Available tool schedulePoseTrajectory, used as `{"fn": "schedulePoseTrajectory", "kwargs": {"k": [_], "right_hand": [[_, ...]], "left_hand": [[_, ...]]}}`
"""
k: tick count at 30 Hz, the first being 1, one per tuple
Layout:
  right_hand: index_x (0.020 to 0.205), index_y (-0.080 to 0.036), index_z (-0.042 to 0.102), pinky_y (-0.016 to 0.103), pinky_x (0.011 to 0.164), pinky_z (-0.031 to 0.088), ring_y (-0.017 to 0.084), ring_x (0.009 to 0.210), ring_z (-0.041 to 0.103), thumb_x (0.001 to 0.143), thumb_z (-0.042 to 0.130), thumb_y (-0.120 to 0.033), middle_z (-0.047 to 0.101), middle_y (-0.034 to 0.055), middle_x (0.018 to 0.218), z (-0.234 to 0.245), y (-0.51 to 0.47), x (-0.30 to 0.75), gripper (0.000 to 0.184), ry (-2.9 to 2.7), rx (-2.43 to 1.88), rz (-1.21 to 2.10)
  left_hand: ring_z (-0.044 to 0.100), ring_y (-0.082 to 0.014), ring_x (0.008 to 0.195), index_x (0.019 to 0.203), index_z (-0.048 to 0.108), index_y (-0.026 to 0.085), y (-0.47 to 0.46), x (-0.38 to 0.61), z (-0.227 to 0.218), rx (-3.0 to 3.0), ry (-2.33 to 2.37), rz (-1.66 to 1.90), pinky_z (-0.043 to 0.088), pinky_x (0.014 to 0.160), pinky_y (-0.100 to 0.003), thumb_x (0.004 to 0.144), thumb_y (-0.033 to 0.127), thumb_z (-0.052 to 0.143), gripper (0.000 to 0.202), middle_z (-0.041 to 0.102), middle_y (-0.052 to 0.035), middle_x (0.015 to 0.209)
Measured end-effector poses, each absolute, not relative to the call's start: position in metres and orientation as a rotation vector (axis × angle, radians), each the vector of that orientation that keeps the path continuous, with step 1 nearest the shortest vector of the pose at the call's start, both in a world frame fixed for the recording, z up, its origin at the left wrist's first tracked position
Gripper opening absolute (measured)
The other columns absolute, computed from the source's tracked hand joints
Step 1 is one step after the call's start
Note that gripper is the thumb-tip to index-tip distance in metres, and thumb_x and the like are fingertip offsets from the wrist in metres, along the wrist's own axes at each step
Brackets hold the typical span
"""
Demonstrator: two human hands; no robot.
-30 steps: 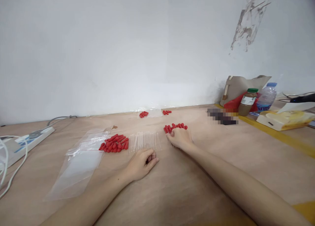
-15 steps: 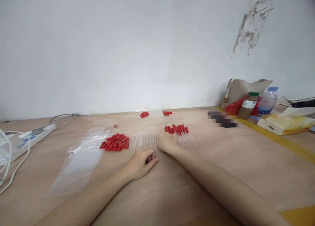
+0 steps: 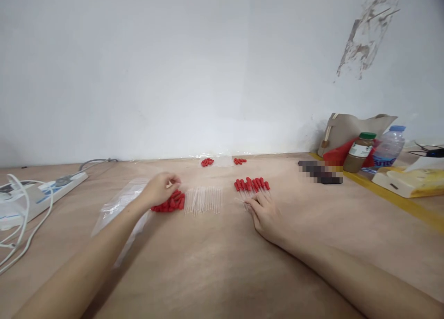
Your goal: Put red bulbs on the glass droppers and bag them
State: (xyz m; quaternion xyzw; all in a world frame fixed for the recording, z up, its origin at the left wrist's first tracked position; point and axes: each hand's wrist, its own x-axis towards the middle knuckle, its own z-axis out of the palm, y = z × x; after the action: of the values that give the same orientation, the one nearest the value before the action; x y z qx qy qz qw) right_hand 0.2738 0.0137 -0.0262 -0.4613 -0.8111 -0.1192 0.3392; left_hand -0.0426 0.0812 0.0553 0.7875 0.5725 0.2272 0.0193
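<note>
My left hand (image 3: 160,189) is over the pile of red rubber bulbs (image 3: 175,202), fingers curled in toward the thumb; whether a bulb is between them I cannot make out. Beside the pile lies a row of thin clear tubes (image 3: 204,200), side by side. On the right, several droppers (image 3: 254,184), clear tubes with red bulbs on one end, lie in a fan with the bulbs pointing away. My right hand (image 3: 266,213) is closed at their near ends, a thin clear tube (image 3: 240,200) sticking out leftward from its fingertips. The hand hides part of the droppers.
A clear plastic bag (image 3: 114,205) lies under my left forearm. By the wall are two small groups of red bulbs (image 3: 207,162) and clear plastic. A white power strip (image 3: 48,196) with cables is at left; bottles (image 3: 360,151) and a tissue pack (image 3: 405,180) are at right.
My left hand has moved left and away from me, from in front of the tubes to the bulb pile. My right hand has shifted right, from the tube row to the droppers.
</note>
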Motion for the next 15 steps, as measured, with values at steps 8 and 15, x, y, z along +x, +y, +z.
{"fn": "schedulePoseTrajectory", "kwargs": {"k": [8,15], "right_hand": [[0.096,-0.017,0.059,0.03,0.073,0.03,0.015,0.077,0.049,0.084,0.038,-0.013,0.055,0.0063,0.085,-0.03,0.013,0.276,0.024,-2.111,-1.142,-0.255],[0.096,-0.017,0.059,0.03,0.073,0.028,0.015,0.079,0.049,0.085,0.037,-0.014,0.054,0.0061,0.085,-0.032,0.013,0.278,0.024,-2.106,-1.17,-0.201]], "left_hand": [[0.055,-0.022,0.061,0.055,0.06,0.018,0.124,-0.095,0.049,2.008,2.023,0.474,0.039,0.053,-0.027,0.055,0.045,0.058,0.027,0.06,-0.0025,0.057],[0.052,-0.0189,0.046,0.043,0.059,0.018,0.144,-0.092,0.045,1.911,1.953,0.438,0.038,0.045,-0.026,0.043,0.039,0.067,0.023,0.056,-0.0014,0.044]]}}
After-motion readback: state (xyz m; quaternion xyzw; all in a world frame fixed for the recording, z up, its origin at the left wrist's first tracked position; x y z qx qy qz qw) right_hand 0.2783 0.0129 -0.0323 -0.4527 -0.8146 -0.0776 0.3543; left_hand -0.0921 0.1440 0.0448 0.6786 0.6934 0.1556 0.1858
